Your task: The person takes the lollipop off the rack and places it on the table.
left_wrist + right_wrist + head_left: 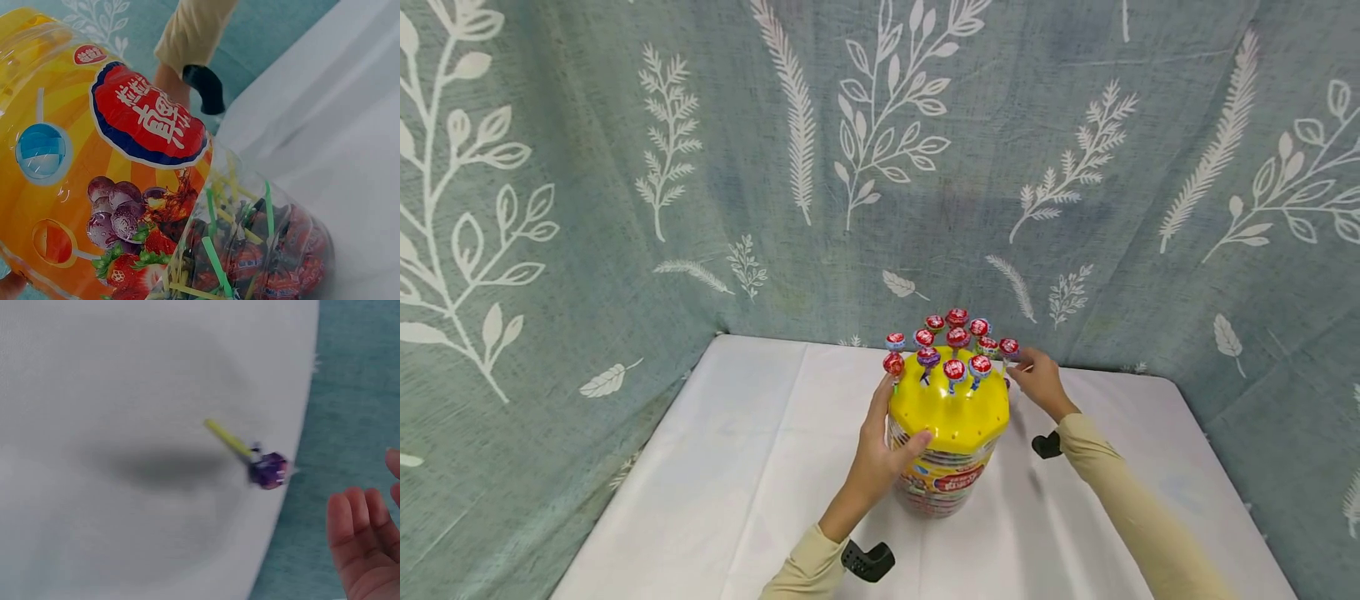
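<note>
A clear plastic lollipop jar [936, 487] with a yellow lid [958, 425] stands upright on the table. My left hand [876, 450] grips its lid rim from the left, thumb on the front edge. Several wrapped lollipops [955, 371] stick up out of the lid. At the lid's right edge, my right hand [1041, 383] has its fingertips beside a red lollipop [1009, 346]; whether they pinch it I cannot tell. Away from those fingers, in the right wrist view, a blurred purple lollipop [270, 471] with a yellow stick appears loose over the white cloth.
A white cloth covers the table [760, 433]. A leaf-patterned curtain [820, 167] hangs behind and at both sides. More lollipops [250, 259] lie inside the jar's clear lower part. Black wrist devices [868, 561] sit below each wrist.
</note>
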Motion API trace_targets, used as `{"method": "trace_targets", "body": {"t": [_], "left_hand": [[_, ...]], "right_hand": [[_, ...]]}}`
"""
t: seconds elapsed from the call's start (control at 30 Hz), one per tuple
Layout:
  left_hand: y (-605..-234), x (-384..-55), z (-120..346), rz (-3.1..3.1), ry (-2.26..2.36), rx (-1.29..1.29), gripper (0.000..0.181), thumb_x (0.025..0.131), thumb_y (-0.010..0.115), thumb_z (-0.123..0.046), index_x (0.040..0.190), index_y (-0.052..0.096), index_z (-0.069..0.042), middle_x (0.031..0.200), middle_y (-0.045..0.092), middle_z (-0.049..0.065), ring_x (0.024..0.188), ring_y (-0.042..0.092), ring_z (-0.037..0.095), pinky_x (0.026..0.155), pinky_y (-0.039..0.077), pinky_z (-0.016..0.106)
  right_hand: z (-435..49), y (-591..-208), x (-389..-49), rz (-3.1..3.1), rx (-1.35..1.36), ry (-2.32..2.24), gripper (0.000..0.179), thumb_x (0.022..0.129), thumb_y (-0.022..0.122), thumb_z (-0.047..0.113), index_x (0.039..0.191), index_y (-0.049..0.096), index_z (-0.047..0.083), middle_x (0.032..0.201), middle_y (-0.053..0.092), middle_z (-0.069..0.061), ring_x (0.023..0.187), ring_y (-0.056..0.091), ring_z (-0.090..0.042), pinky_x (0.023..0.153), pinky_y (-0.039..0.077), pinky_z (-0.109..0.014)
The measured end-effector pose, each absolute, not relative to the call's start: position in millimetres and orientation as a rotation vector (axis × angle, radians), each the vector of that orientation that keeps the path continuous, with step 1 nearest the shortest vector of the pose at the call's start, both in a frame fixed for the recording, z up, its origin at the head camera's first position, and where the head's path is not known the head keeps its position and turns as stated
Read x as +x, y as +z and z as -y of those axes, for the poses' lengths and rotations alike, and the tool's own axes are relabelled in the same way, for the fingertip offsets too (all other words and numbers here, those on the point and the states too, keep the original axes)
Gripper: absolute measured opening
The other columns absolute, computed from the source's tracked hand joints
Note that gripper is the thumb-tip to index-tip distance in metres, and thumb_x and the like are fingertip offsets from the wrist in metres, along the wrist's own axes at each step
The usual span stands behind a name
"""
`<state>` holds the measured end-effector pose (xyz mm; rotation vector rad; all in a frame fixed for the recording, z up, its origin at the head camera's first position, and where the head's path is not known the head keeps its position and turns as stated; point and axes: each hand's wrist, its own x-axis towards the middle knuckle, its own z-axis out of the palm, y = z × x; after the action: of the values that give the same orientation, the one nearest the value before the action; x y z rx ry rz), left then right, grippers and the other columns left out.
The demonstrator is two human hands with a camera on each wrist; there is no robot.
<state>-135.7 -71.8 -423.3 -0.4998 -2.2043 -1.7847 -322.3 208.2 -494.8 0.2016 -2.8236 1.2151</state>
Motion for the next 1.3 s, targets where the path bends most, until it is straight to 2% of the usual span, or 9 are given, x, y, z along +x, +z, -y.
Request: {"method": "trace_targets", "body": {"t": [0.23, 0.4, 0.57, 0.67, 0.8, 1.03, 1.3], "left_hand": [[-423, -135, 73, 2.194, -1.793, -0.517, 0.08, 0.086, 0.062, -0.029, 0.15, 0.019, -0.013, 0.152, 0.025, 0.008, 0.136, 0.031, 0.026, 0.108, 0.022, 0.055], [-428, -138, 74, 2.189, -1.797, -0.512, 0.081, 0.085, 0.063, -0.031, 0.151, 0.018, -0.013, 0.152, 0.024, 0.008, 0.137, 0.029, 0.027, 0.108, 0.02, 0.057], [-452, -151, 76, 2.192, -1.771, -0.496, 0.082, 0.085, 0.062, -0.039, 0.151, 0.016, -0.024, 0.154, 0.021, 0.0, 0.139, 0.026, 0.021, 0.109, 0.018, 0.057], [-461, -155, 76, 2.184, -1.769, -0.496, 0.082, 0.084, 0.061, -0.044, 0.151, 0.015, -0.03, 0.154, 0.019, -0.005, 0.139, 0.025, 0.019, 0.109, 0.018, 0.057], [-461, -156, 75, 2.177, -1.784, -0.506, 0.082, 0.084, 0.062, -0.041, 0.151, 0.016, -0.03, 0.155, 0.018, -0.005, 0.139, 0.024, 0.019, 0.109, 0.018, 0.056], [-459, -156, 74, 2.169, -1.799, -0.52, 0.085, 0.083, 0.064, -0.036, 0.151, 0.015, -0.026, 0.155, 0.019, -0.003, 0.139, 0.024, 0.019, 0.11, 0.018, 0.055], [-459, -154, 74, 2.173, -1.778, -0.508, 0.082, 0.084, 0.064, -0.038, 0.151, 0.016, -0.028, 0.154, 0.021, -0.004, 0.138, 0.026, 0.018, 0.11, 0.02, 0.054]], "right_hand": [[-207, -469, -310, 2.758, 0.302, 1.234, 0.036, 0.088, 0.063, 0.01, 0.118, 0.054, -0.007, 0.096, 0.061, -0.022, 0.08, 0.061, -0.032, 0.059, 0.055, -0.033], [-206, -453, -298, 2.72, 0.365, 1.267, 0.034, 0.091, 0.062, 0.014, 0.12, 0.055, -0.003, 0.1, 0.06, -0.021, 0.086, 0.061, -0.033, 0.062, 0.055, -0.033], [-206, -435, -285, 2.646, 0.437, 1.314, 0.03, 0.092, 0.062, 0.013, 0.118, 0.057, 0.001, 0.1, 0.061, -0.02, 0.085, 0.062, -0.033, 0.064, 0.056, -0.038], [-206, -424, -277, 2.6, 0.487, 1.34, 0.028, 0.091, 0.062, 0.013, 0.117, 0.059, 0.001, 0.099, 0.061, -0.019, 0.082, 0.062, -0.031, 0.063, 0.055, -0.034], [-206, -413, -267, 2.556, 0.533, 1.357, 0.028, 0.091, 0.062, 0.013, 0.117, 0.059, 0.001, 0.1, 0.061, -0.018, 0.083, 0.062, -0.029, 0.063, 0.055, -0.03], [-199, -388, -246, 2.485, 0.577, 1.392, 0.028, 0.091, 0.061, 0.007, 0.118, 0.058, -0.001, 0.103, 0.062, -0.018, 0.086, 0.061, -0.025, 0.065, 0.056, -0.032], [-183, -343, -210, 2.38, 0.653, 1.457, 0.027, 0.088, 0.061, -0.004, 0.114, 0.057, -0.008, 0.102, 0.061, -0.024, 0.084, 0.062, -0.025, 0.066, 0.054, -0.022]]}}
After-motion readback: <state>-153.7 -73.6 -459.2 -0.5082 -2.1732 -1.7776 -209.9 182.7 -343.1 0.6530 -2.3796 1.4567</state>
